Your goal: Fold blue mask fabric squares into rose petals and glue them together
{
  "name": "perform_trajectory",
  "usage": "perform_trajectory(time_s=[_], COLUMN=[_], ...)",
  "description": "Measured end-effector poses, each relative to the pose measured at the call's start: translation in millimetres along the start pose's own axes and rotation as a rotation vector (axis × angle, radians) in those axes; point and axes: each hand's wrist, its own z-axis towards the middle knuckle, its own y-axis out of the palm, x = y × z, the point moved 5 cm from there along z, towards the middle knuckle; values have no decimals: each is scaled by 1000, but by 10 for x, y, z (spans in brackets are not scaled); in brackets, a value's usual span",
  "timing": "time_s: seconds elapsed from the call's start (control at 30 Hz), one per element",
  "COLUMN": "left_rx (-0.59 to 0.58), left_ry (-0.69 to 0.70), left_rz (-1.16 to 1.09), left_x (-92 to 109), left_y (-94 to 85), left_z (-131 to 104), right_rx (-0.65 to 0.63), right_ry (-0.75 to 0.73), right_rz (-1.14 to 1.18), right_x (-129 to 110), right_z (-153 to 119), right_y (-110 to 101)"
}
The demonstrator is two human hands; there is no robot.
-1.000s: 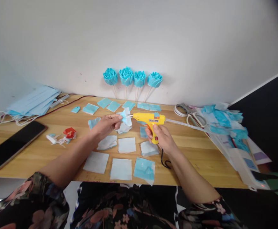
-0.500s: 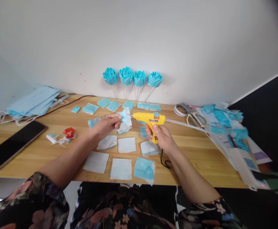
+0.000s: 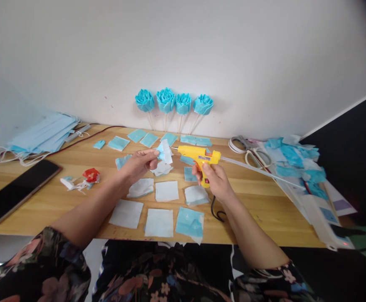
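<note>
Left hand (image 3: 141, 162) pinches the piece (image 3: 167, 152), right hand (image 3: 216, 179) wraps glue gun (image 3: 193, 152); best glue thinly, skin clear of nozzle (image 3: 175, 148).

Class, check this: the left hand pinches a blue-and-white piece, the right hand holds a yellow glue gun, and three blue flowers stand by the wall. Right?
Not quite: the head view shows four blue flowers by the wall, not three. The left hand pinches the piece and the right hand holds the glue gun.
</note>
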Motion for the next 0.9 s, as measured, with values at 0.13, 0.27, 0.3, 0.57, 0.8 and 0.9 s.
perform_trajectory(time_s=[0.13,0.27,0.3,0.57,0.8,0.9], left_rx=[12,13,11,4,6,5], left_ry=[0,5,6,-2,-4,-2], left_rz=[-10,-9,-9,-13,-4,-6], left_x=[-3,4,7,17,22,20], left_y=[-18,-13,-9,7,12,16], left_z=[0,-1,-2,-11,-12,-12], right_rx=[-57,-97,-98,-83,-93,-84], right_ry=[17,55,61,56,63,66], right_rz=[92,83,78,48,26,24], right_x=[21,33,29,-17,14,23], right_z=[-9,-18,-19,-12,-13,-16], right_y=[14,59,68,91,91,84])
